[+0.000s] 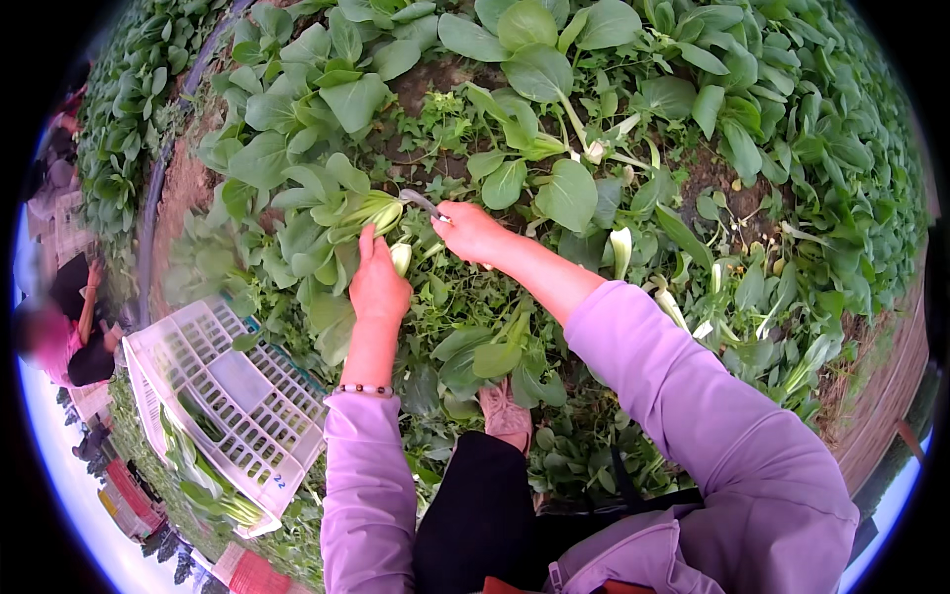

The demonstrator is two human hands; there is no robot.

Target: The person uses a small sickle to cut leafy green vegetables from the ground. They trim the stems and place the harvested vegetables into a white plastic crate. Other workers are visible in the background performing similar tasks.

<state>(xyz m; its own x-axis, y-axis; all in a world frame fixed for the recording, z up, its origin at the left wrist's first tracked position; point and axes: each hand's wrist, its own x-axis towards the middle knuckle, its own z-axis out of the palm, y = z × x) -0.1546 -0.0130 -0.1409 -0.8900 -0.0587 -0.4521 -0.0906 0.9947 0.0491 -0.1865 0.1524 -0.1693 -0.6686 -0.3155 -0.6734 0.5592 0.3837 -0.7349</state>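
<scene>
My left hand [380, 281] grips a head of bok choy [375, 213], its pale base facing right and its leaves spreading left. A second pale bok choy base [401, 258] shows beside my fingers; whether I hold that one too is unclear. In my right hand [469, 232] is a small knife [421, 200] with a curved metal blade. Its tip is at the base of the held head, seemingly touching it. My right fist hides most of the handle. Just beyond that hand, a cut bok choy [545, 146] lies on the weeds.
A white slatted plastic crate [312, 445] with bok choy inside stands at lower left. Bok choy plants [749, 82] grow beyond and right. Cut heads and trimmed stalks [622, 249] lie at right. A dark hose [152, 208] runs along the left; another person [63, 334] crouches past it.
</scene>
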